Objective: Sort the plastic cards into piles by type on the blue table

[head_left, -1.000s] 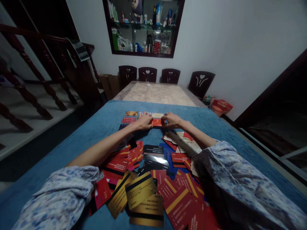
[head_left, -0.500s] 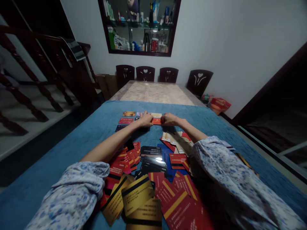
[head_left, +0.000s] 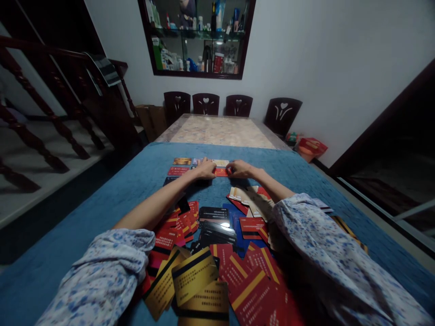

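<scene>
Both arms stretch far out over a blue cloth [head_left: 102, 199]. My left hand [head_left: 205, 170] and my right hand [head_left: 239, 169] lie fingers down on either end of a red card [head_left: 222, 172], which rests flat on the cloth. That card sits in rows of laid-out cards: a gold card [head_left: 182, 161], a pale card [head_left: 221, 162] and another red card [head_left: 177, 171] lie beside it. Closer to me a loose heap of red, black and gold cards [head_left: 217, 253] spreads between my sleeves.
Beyond the cloth the marble table top [head_left: 220, 131] runs to four dark chairs [head_left: 207, 104] at the wall. A glass cabinet [head_left: 197, 38] with bottles hangs above. A wooden stair railing [head_left: 50, 104] stands at left, a red bag [head_left: 311, 147] at right.
The view dropped slightly a second ago. My hands have drawn a little closer together on the red card and barely moved in the last half second.
</scene>
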### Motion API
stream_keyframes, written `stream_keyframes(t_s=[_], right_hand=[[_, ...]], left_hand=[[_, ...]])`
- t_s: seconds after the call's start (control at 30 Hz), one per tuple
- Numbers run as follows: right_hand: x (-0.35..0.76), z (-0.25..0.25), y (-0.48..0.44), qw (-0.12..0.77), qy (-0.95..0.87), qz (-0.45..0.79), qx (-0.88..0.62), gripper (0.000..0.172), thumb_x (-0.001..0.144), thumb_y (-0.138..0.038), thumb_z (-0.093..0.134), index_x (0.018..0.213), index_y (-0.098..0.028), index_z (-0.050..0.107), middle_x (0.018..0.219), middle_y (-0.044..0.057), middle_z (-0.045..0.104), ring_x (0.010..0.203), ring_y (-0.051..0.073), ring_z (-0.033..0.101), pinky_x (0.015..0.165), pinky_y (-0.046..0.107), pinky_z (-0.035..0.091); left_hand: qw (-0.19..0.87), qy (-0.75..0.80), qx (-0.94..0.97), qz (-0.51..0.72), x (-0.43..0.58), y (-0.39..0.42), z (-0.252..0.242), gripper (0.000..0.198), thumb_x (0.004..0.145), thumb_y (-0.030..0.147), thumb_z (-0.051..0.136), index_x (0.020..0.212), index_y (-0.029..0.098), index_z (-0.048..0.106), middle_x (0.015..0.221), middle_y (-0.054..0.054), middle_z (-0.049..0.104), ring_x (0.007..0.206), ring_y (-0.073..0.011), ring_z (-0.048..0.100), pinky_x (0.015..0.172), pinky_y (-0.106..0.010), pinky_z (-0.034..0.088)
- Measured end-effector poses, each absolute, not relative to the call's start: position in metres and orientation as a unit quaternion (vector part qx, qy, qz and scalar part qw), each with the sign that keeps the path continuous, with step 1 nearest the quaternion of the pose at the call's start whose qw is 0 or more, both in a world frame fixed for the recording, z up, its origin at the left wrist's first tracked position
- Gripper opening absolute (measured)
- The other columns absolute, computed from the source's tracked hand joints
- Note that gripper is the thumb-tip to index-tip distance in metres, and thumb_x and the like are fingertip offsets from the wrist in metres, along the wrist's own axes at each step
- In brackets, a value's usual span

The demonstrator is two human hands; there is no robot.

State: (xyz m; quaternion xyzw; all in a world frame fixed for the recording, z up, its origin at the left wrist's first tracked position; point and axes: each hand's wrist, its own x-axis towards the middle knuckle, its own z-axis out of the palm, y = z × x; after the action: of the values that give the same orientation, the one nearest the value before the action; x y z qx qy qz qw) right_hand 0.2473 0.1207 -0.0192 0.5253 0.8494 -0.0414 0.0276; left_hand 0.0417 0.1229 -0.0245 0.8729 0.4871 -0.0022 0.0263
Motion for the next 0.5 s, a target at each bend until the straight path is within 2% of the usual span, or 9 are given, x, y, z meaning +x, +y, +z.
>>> stream_keyframes(t_s=[0.3,0.5], right_hand=[[0.245,-0.018,0.114,0.033,0.861,-0.019,0.507,0.035,0.089,-0.031,0.061,0.120,-0.022,0.074,0.116,0.010,0.070,0.099,0.020,0.066,0.086,0.024,0.047],[0.243,-0.018,0.111,0.027,0.854,-0.015,0.520,0.037,0.089,-0.031,0.059,0.124,-0.023,0.072,0.116,0.011,0.069,0.100,0.020,0.067,0.086,0.024,0.047]], left_hand=[[0.038,0.483,0.875,0.011,0.043,0.117,-0.021,0.025,0.077,0.026,0.062,0.097,0.017,0.074,0.119,-0.017,0.066,0.122,-0.0398,0.046,0.098,-0.055,0.041],[0.003,0.462,0.887,0.021,0.036,0.106,-0.017,0.025,0.082,0.027,0.058,0.100,0.018,0.074,0.123,-0.017,0.063,0.122,-0.0381,0.044,0.099,-0.056,0.037]])
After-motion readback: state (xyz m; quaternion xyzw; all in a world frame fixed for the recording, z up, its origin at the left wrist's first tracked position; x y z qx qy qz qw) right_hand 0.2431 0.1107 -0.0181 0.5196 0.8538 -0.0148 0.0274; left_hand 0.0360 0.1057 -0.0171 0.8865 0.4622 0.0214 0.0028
